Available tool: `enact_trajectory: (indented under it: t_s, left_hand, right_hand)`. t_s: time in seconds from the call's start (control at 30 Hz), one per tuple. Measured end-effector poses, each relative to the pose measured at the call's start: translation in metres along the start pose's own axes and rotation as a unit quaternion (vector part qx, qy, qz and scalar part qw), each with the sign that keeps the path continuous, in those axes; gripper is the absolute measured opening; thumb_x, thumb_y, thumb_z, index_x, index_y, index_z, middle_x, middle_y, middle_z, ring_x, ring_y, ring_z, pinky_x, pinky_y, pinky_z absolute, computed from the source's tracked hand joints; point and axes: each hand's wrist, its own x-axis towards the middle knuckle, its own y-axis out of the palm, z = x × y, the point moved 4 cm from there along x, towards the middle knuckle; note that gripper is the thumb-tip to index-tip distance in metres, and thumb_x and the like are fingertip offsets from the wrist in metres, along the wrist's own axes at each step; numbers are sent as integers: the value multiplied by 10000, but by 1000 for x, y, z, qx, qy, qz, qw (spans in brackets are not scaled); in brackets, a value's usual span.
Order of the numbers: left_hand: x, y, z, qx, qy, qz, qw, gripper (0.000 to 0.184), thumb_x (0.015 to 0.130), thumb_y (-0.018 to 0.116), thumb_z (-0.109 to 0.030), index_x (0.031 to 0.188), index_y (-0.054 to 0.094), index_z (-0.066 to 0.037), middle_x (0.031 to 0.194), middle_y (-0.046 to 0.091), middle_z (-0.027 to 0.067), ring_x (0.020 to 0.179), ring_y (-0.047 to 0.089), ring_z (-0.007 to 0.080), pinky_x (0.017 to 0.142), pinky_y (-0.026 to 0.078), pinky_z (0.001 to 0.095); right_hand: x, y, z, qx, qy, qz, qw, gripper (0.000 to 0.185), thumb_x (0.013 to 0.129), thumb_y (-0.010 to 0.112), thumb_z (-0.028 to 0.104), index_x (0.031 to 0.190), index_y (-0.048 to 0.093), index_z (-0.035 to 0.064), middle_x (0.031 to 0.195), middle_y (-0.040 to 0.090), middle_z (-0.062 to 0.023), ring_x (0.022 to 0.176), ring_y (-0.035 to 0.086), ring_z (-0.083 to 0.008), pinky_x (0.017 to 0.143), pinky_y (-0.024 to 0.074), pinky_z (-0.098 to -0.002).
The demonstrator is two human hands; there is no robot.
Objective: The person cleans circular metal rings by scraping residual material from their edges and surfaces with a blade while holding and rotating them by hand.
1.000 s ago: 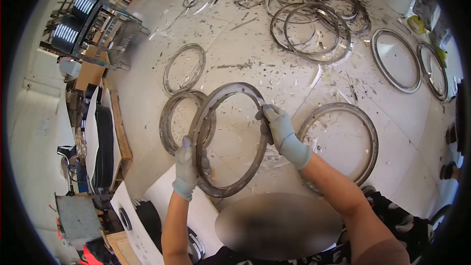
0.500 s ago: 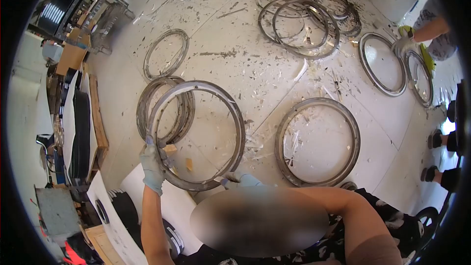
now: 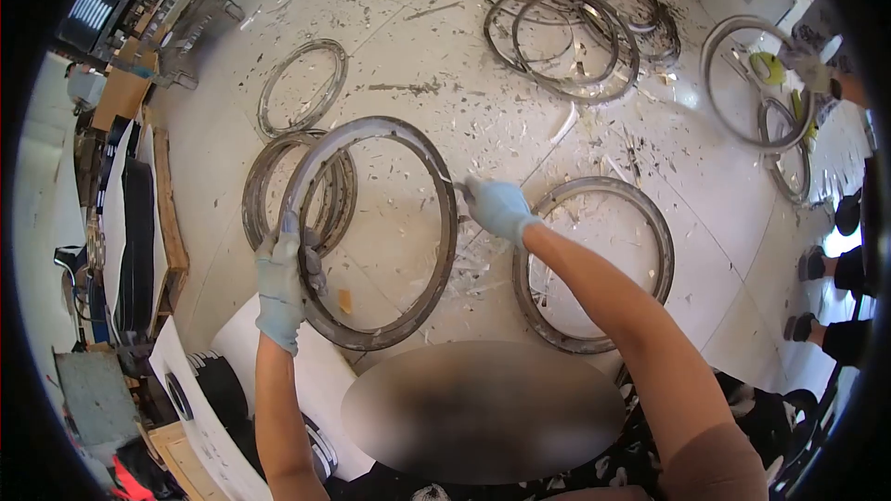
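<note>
A large grey metal ring (image 3: 444, 250) is held up over the floor, tilted toward me. My left hand (image 3: 281, 283), in a light grey-blue glove, grips its left side, thumb in front and fingers behind. My right hand (image 3: 498, 207), gloved too, is at the ring's right edge with its fingers bent toward the rim; whether they touch it is unclear. Behind the held ring lies a stack of rings (image 3: 255, 195) on the floor. Another ring (image 3: 661, 232) lies flat beyond my right hand, partly hidden by my forearm.
A thinner ring (image 3: 269, 97) lies farther back. Piled rings (image 3: 566, 88) and scattered scraps cover the floor behind. At right, a co-worker's gloved hand (image 3: 806, 70) holds up a ring (image 3: 710, 83). A wooden pallet (image 3: 169, 195) and a white sheet (image 3: 246, 334) are at left.
My right hand has moved from the ring's bottom up to its right side. The held ring has tilted and shifted slightly. The co-worker's hand has lifted a ring off the floor.
</note>
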Motion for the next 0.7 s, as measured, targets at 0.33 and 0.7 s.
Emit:
enact_trajectory:
  t_s: [0.33, 0.7]
  left_hand:
    - [-2, 28, -17, 110, 63, -18, 992, 488, 907, 478, -503, 851, 514, -20, 504, 434, 8, 381, 418, 91, 357, 339, 235]
    - [-17, 60, -27, 115, 59, -11, 992, 390, 933, 469, -435, 842, 515, -59, 480, 409, -12, 351, 365, 77, 325, 293, 229]
  right_hand:
    - [5, 36, -7, -123, 7, -45, 991, 195, 801, 523, 166, 945, 644, 113, 819, 680, -137, 776, 675, -279, 618, 507, -416]
    - [9, 39, -35, 23, 77, 39, 996, 201, 804, 501, 142, 904, 656, 64, 845, 671, -179, 784, 662, -341, 655, 520, -436]
